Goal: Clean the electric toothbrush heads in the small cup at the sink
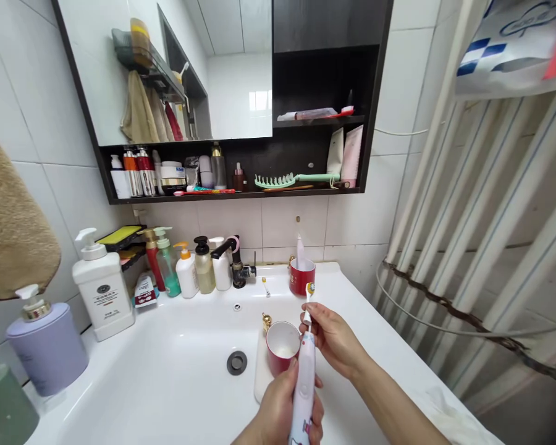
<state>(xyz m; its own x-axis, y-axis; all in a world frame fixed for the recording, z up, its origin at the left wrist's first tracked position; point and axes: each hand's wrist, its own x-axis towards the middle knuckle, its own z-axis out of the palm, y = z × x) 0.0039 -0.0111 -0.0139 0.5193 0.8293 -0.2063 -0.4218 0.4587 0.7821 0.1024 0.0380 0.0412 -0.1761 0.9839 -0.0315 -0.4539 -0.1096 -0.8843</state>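
Left hand: from my end I see the left hand [278,405] closed around the pale handle [304,395] of an electric toothbrush, thumb on one side and fingers curled round the other.
Right hand: thumb and fingertips of the right hand [337,343] pinch the small brush head [307,305], its bristles poking out just past them.
Toothbrush: the handle tilts up and away out of the left grip, its top just below the right fingertips; a thin shaft (narrow, but I can make it out) shows between handle and head.
Near cup: a red cup [278,363] stands mouth up just beyond the left thumb, partly hidden by that hand (whether they touch, I can't tell).
Far cup: another red cup [301,282] stands past the right fingertips, with a pale tube [300,252] upright in it.
Small piece: a white piece with a yellow end [266,287] lies on the sink [180,364], beyond the fingers and to their left.
Tap: the black tap [238,272] is farther off, also left of the fingers.
Radiator: white pipes [472,247] rise well right of the right hand.
Shelf: a green hairbrush [278,180] lies high beyond both hands.
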